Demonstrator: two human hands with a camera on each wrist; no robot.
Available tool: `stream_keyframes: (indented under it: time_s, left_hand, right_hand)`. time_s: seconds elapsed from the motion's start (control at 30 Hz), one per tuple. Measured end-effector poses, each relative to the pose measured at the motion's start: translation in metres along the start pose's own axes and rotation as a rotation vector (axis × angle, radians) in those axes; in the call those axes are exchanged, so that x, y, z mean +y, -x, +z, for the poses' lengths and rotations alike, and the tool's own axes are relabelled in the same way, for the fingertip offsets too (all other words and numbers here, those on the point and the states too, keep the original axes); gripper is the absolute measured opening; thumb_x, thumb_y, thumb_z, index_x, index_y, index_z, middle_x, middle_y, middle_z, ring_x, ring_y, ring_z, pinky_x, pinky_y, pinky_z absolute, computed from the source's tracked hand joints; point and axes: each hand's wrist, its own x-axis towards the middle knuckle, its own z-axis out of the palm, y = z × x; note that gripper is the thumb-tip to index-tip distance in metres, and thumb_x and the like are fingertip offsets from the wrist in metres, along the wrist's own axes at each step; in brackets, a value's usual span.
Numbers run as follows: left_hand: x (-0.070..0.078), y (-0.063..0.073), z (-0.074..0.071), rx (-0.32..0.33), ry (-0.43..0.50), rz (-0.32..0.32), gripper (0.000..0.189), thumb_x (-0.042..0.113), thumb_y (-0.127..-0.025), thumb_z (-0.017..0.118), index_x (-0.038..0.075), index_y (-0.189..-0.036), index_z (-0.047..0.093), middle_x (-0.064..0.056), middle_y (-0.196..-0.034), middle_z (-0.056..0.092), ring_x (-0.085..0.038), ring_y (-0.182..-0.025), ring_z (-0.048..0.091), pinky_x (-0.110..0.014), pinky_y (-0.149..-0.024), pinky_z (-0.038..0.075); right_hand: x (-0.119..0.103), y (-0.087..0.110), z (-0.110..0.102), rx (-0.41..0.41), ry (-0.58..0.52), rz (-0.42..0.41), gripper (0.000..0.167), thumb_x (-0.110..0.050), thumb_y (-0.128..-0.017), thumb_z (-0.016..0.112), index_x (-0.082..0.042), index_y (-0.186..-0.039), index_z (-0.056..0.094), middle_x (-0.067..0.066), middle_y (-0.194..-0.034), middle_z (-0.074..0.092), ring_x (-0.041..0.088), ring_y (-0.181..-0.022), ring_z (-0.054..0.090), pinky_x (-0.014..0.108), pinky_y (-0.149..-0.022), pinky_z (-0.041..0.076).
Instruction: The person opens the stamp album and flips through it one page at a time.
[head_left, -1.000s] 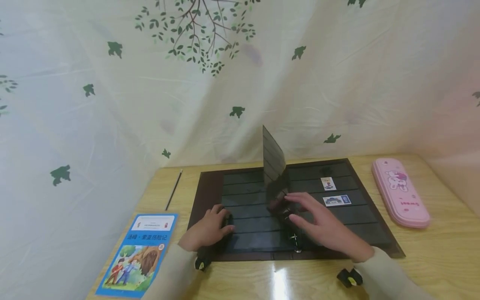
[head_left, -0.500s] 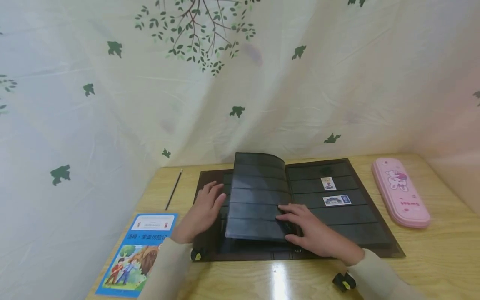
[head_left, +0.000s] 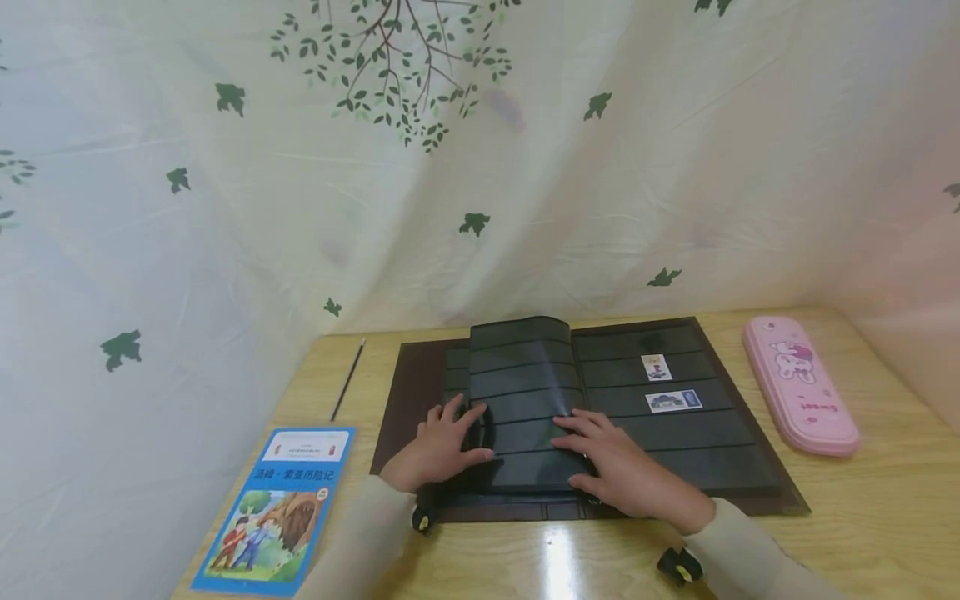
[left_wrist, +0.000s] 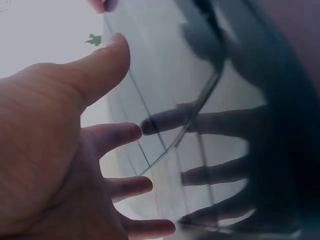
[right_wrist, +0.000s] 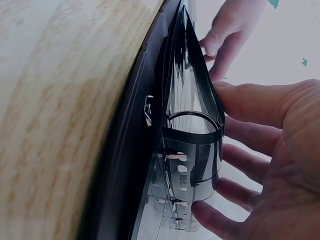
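Note:
A stamp album with a dark brown cover (head_left: 415,387) lies spread on the table, with glossy black strip pages. One black page (head_left: 521,379) lies bowed over the left side. Spread fingers of my left hand (head_left: 435,450) rest at that page's outer edge; the left wrist view shows their reflection in its sheen. My right hand (head_left: 626,471) touches the page near the spine with lightly bent, parted fingers, holding nothing. A metal binder ring (right_wrist: 192,115) shows beneath the bowed page in the right wrist view. Two stamps, a small upright one (head_left: 656,367) and a wider one (head_left: 674,402), sit on the right page.
At the left lies a blue picture-covered book (head_left: 273,508), with a thin dark pencil (head_left: 348,379) behind it. A pink pencil case (head_left: 801,385) lies right of the album. A pale leaf-patterned cloth (head_left: 480,167) hangs behind the wooden table (head_left: 480,558).
The black page has gone from standing upright to lying over the left side. My left hand lifted away leftward, then came down on its edge. My right hand shifted slightly toward the spine.

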Motion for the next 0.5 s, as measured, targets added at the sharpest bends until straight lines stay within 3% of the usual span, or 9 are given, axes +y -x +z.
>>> stream_keyframes:
  time_s: [0.3,0.5]
  left_hand:
    - [0.009,-0.003,0.009,-0.049,-0.083,-0.043,0.079,0.055,-0.082,0.065,0.02,-0.147,0.036,-0.022,-0.15,0.019,-0.056,-0.13,0.017,-0.069,-0.093,0.026]
    - [0.013,-0.004,0.01,-0.053,-0.09,-0.059,0.079,0.052,-0.082,0.066,0.02,-0.147,0.036,-0.022,-0.15,0.019,-0.057,-0.131,0.016,-0.069,-0.093,0.026]
  right_hand:
    - [0.006,0.0,-0.003,-0.003,-0.049,-0.028,0.048,-0.017,-0.085,0.072,-0.01,-0.13,0.057,0.009,-0.145,0.036,0.036,-0.133,0.028,0.06,-0.095,0.033]
    - [0.022,0.002,-0.011,-0.008,-0.179,0.057,0.065,-0.022,-0.086,0.071,-0.007,-0.142,0.042,0.017,-0.15,0.024,0.041,-0.133,0.027,0.056,-0.094,0.037]
